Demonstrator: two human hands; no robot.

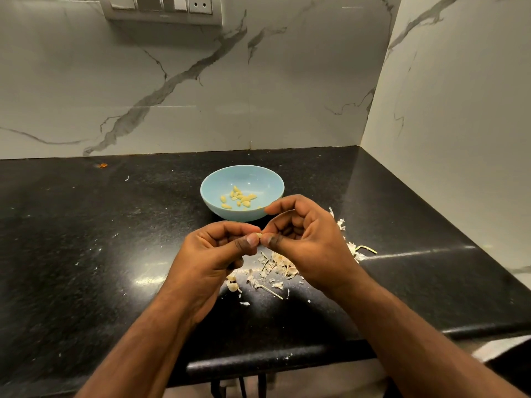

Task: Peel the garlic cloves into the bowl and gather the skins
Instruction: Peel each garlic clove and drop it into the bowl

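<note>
A light blue bowl (218, 182) stands on the black counter and holds several peeled yellow garlic cloves (240, 197). Just in front of the bowl, my left hand (212, 254) and my right hand (304, 239) meet above the counter. Both pinch one small garlic clove (259, 235) between thumb and fingertips; most of the clove is hidden by the fingers. Papery skins (275, 268) lie scattered on the counter under and behind my hands, with more skins (352, 245) to the right of my right hand.
The black stone counter (100, 254) ends at a rounded front edge near me. Marble walls close it off at the back and right. A thin green stem (366, 249) lies among the skins on the right. A small orange scrap (102, 165) lies by the back wall.
</note>
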